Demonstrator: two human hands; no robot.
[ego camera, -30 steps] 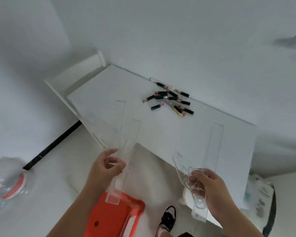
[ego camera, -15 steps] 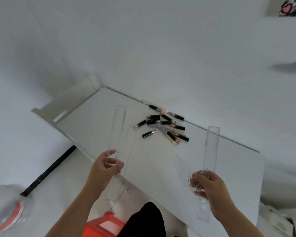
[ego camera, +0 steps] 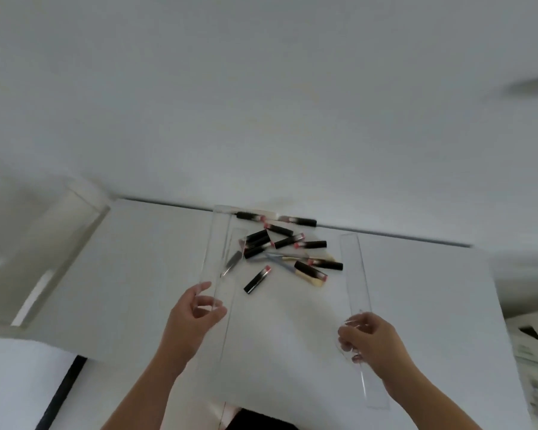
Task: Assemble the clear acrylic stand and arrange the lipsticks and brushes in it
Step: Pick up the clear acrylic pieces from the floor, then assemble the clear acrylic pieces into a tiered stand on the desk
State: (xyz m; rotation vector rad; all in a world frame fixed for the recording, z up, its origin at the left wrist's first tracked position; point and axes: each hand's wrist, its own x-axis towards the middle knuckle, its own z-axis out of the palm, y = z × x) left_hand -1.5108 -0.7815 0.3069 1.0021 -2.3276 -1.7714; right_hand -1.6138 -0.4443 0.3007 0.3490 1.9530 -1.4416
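My left hand (ego camera: 193,315) pinches two long clear acrylic strips (ego camera: 216,252), held upright over the white table (ego camera: 131,274). In my right hand (ego camera: 365,338) is another long clear acrylic strip (ego camera: 353,274), gripped near its lower part together with a smaller clear piece that is hard to make out. A pile of black lipsticks (ego camera: 288,242) with pink tips and some brushes (ego camera: 281,262) lies on the table behind the strips. One lipstick (ego camera: 257,279) lies apart, nearer to me.
The table stands against a white wall. A white ledge or shelf (ego camera: 44,265) runs along its left side. White boxes (ego camera: 531,361) sit at the right, below the table edge. A dark strip (ego camera: 62,392) crosses the floor at lower left.
The view has swung over the table and closer to it. Both hands have carried their acrylic strips forward above the tabletop, towards the lipstick pile. The orange stool has dropped out of sight.
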